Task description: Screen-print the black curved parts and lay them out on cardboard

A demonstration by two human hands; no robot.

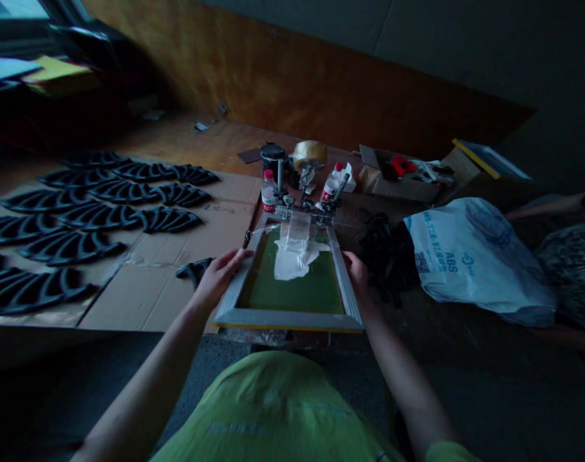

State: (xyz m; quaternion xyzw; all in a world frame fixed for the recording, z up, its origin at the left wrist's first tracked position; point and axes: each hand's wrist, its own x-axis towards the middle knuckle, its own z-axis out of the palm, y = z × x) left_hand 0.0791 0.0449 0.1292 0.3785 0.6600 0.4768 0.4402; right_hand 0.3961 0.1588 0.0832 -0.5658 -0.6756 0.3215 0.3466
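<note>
A screen-printing frame with green mesh and a smear of white ink lies in front of me, hinged at its far end to a metal clamp. My left hand grips the frame's left rail, fingers curled over the edge. My right hand holds the right rail the same way. A black curved piece lies just left of my left hand on cardboard.
Several black curved pieces lie in rows on cardboard to the left. Two bottles, a dark jar and a tape roll stand behind the clamp. A white ABS bag and an open box sit right. Another person's arm shows far right.
</note>
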